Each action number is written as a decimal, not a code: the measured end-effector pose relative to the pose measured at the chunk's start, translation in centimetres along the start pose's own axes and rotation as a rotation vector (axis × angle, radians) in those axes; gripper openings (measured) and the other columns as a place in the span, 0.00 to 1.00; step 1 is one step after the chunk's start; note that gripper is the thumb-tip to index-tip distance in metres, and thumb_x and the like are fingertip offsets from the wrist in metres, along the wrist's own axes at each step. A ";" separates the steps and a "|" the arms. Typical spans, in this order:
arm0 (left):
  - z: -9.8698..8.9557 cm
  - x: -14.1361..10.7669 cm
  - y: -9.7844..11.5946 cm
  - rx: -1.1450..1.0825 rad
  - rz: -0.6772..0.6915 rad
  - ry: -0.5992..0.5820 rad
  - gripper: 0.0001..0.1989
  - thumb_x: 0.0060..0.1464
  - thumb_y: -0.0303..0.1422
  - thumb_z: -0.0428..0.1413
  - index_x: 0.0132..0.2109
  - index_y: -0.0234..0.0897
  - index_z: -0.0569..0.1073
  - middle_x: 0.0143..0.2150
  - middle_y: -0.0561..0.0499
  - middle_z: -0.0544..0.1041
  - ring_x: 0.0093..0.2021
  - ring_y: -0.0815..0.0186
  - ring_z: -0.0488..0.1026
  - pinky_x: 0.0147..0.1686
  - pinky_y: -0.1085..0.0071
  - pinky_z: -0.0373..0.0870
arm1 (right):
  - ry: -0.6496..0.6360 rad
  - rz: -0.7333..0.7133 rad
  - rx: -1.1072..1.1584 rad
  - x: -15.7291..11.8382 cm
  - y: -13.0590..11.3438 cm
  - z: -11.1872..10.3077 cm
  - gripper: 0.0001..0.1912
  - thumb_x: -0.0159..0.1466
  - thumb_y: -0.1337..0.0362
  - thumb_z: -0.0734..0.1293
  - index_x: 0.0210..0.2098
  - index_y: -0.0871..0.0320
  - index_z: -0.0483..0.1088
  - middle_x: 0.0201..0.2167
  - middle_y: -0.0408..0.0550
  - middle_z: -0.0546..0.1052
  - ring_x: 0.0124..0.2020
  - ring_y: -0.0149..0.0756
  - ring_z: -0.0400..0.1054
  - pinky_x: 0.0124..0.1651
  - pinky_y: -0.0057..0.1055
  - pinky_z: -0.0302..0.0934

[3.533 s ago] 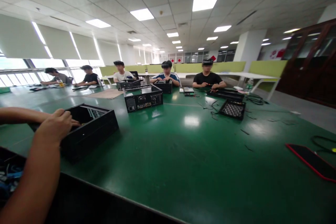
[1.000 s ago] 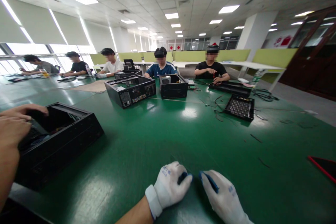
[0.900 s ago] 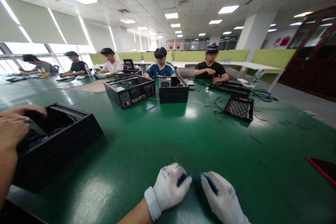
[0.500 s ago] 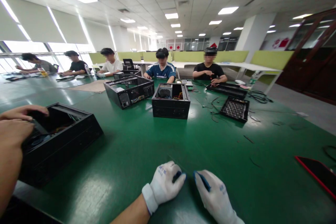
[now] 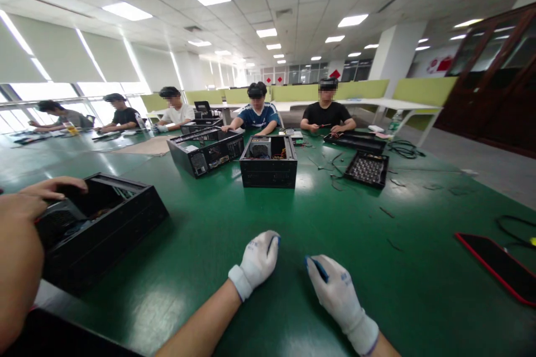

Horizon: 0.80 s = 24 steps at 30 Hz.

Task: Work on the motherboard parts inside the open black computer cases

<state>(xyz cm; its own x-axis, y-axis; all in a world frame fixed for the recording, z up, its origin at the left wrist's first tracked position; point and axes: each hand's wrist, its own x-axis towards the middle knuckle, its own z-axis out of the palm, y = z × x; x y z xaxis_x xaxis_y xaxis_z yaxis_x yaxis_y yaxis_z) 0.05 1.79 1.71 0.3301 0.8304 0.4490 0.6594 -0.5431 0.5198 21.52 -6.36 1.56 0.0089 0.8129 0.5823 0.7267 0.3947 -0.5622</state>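
My left hand [image 5: 258,259], in a white glove with a blue palm side, is just above the green table [image 5: 201,256] near the centre. Its fingers are curled together with the thumb against them. My right hand [image 5: 334,288], gloved the same way, is to its right, a gap between the two. Thumb and fingers close towards each other there, with a strip of blue showing between. Whether either hand holds something small is hidden. The closest large thing straight ahead is an open black computer case [image 5: 268,174], apart from both hands.
At left, another person's bare arm and hand [image 5: 54,187] reach over a second open case [image 5: 125,217]. A third case [image 5: 205,150] stands farther back. Right of centre lie a black tray [image 5: 367,169] and loose cables [image 5: 404,149]. A red-edged black panel [image 5: 496,265] is at far right. Several people sit across.
Both my hands have moved a little forward, and the left's fingers are more tightly closed. The view has shifted slightly. The co-worker in blue now has a hand by the third case.
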 end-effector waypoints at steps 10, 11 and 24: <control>-3.7 18.0 -2.5 0.246 -0.171 -0.017 0.22 0.70 0.32 0.49 0.67 0.35 0.68 0.64 0.35 0.69 0.59 0.52 0.75 0.62 0.58 0.69 | -0.017 0.000 -0.004 0.0 0.1 0.3 0.18 0.73 0.54 0.63 0.33 0.56 0.76 0.28 0.48 0.79 0.30 0.37 0.74 0.36 0.32 0.67; -3.9 19.8 -2.7 0.273 -0.176 -0.034 0.23 0.69 0.33 0.51 0.68 0.36 0.67 0.66 0.35 0.67 0.59 0.51 0.74 0.62 0.56 0.69 | -0.016 -0.003 -0.009 0.0 0.1 0.4 0.18 0.73 0.54 0.63 0.33 0.56 0.76 0.28 0.48 0.79 0.30 0.37 0.74 0.36 0.32 0.67; -3.2 29.2 -3.5 0.560 -0.198 -0.212 0.20 0.67 0.40 0.59 0.60 0.36 0.72 0.59 0.42 0.74 0.54 0.56 0.76 0.51 0.52 0.77 | -0.021 -0.007 -0.114 0.0 0.0 1.1 0.19 0.75 0.56 0.60 0.32 0.55 0.75 0.28 0.45 0.77 0.30 0.34 0.72 0.37 0.33 0.62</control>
<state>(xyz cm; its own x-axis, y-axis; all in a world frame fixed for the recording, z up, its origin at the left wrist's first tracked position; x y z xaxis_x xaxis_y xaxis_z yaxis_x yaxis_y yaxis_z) 5.19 27.55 15.28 0.2549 0.9462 0.1993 0.9563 -0.2772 0.0931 20.81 -5.92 0.88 -0.0098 0.8195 0.5730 0.7999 0.3503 -0.4873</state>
